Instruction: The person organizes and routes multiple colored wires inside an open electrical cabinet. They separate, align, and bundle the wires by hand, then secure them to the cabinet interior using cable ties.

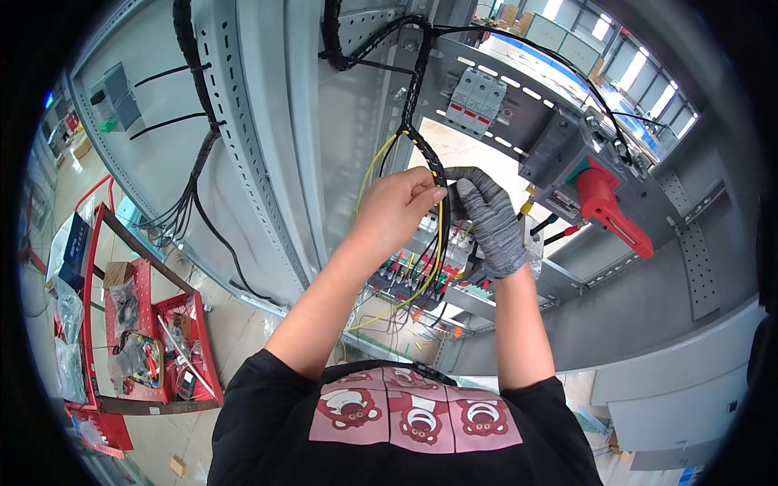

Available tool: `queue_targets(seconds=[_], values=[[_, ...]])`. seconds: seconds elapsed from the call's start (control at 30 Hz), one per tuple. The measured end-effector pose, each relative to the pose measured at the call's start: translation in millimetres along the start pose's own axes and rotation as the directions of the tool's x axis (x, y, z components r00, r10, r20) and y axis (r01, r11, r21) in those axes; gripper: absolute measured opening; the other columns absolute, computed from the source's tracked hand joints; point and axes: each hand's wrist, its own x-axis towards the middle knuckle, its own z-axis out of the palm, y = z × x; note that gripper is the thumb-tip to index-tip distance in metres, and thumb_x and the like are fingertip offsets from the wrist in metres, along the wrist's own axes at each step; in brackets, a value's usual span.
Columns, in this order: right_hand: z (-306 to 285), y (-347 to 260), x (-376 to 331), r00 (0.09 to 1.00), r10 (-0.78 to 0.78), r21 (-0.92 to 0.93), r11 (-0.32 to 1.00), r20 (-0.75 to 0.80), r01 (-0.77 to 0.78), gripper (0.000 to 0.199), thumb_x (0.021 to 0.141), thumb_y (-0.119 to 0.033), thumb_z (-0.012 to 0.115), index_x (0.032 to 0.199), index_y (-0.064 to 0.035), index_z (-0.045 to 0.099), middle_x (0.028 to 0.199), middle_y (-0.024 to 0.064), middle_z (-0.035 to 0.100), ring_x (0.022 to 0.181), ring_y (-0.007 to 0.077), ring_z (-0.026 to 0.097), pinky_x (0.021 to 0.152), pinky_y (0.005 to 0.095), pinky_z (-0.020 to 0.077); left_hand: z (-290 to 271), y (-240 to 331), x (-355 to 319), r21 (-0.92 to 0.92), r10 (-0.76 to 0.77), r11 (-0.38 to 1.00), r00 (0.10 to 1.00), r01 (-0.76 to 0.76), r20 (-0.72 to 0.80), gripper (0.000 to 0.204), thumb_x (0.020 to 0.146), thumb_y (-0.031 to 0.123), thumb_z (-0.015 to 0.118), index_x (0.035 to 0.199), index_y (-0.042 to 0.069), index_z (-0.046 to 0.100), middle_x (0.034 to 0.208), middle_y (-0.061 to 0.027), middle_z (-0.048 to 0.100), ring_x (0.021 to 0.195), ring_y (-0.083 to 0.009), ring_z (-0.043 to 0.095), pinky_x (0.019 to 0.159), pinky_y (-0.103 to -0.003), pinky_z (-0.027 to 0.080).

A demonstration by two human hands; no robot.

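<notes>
Bright windows (632,71), pale floor (185,437)

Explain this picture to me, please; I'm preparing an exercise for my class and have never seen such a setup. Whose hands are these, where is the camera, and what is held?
There is no robot here: these are a person's own two hands. The single picture comes from a wide fisheye camera worn on the head, looking down, so straight edges bend near the rim.

The left hand, without a glove, pinches a black cable bundle. The right hand, in a grey glove, is close against it; exactly what its fingers grip is hidden.

Around them is a grey metal cabinet with a yellow wire, white switches and a red handle. To the left stands a red cart loaded with parts and plastic bags.
</notes>
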Motion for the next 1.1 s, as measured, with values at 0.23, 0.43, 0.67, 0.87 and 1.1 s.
queue_targets(seconds=[0.23, 0.43, 0.67, 0.87, 1.1], values=[[8.9, 9.4, -5.4, 0.987, 0.143, 0.158, 0.975, 0.078, -0.154, 0.026, 0.095, -0.027, 0.054, 0.101, -0.0026, 0.058, 0.083, 0.0002, 0.056, 0.071, 0.0062, 0.049, 0.062, 0.0212, 0.0433, 2.1, 1.7, 1.8, 0.166, 0.208, 0.967, 0.975, -0.192, -0.08, 0.011, 0.081, 0.008, 0.062, 0.084, 0.0, 0.055, 0.079, -0.0115, 0.049, 0.075, -0.0282, 0.052, 0.065, -0.037, 0.041], [0.4, -21.1, -12.4, 0.984, 0.176, 0.084, 0.98, 0.039, -0.178, 0.023, 0.094, -0.025, 0.055, 0.1, -0.0032, 0.059, 0.075, -0.0024, 0.052, 0.063, 0.0046, 0.045, 0.055, 0.0195, 0.04, -17.9, 16.6, 16.7, 0.487, 0.719, 0.64, 0.687, -0.595, -0.106, 0.019, 0.08, 0.007, 0.061, 0.099, 0.007, 0.061, 0.097, -0.0097, 0.058, 0.099, -0.0264, 0.055, 0.085, -0.039, 0.043], [-27.6, -33.6, 0.9, 0.95, -0.307, -0.661, 0.702, 0.056, 0.266, 0.026, 0.09, -0.025, 0.058, 0.104, -0.0022, 0.061, 0.075, 0.0102, 0.062, 0.066, 0.0225, 0.058, 0.067, 0.0336, 0.047, -17.8, 7.9, 47.4, 0.54, 0.697, 0.546, 0.705, -0.641, 0.133, 0.022, 0.081, 0.013, 0.061, 0.101, 0.007, 0.061, 0.093, -0.006, 0.06, 0.096, -0.0269, 0.056, 0.089, -0.041, 0.041], [-22.8, -29.5, 39.6, 0.871, -0.437, -0.938, 0.146, 0.224, 0.315, 0.015, 0.088, -0.014, 0.054, 0.098, -0.0066, 0.062, 0.082, 0.0174, 0.063, 0.077, 0.0343, 0.062, 0.07, 0.0436, 0.0491, -10.2, -4.1, 57.8, 0.621, 0.65, 0.565, 0.757, -0.543, 0.071, 0.018, 0.078, 0.012, 0.064, 0.094, 0.004, 0.061, 0.09, -0.0066, 0.061, 0.092, -0.028, 0.055, 0.086, -0.041, 0.041], [-5.1, 5.5, 53.5, 0.923, -0.383, -0.966, 0.225, 0.029, 0.124, 0.017, 0.091, -0.019, 0.05, 0.098, -0.006, 0.058, 0.082, 0.0188, 0.063, 0.078, 0.0366, 0.062, 0.069, 0.0455, 0.0489, 9.6, -39.5, 49.4, 0.523, 0.625, 0.759, 0.66, -0.389, -0.416, 0.021, 0.079, 0.0, 0.06, 0.1, 0.002, 0.06, 0.098, -0.0143, 0.058, 0.092, -0.0292, 0.056, 0.087, -0.037, 0.044]])
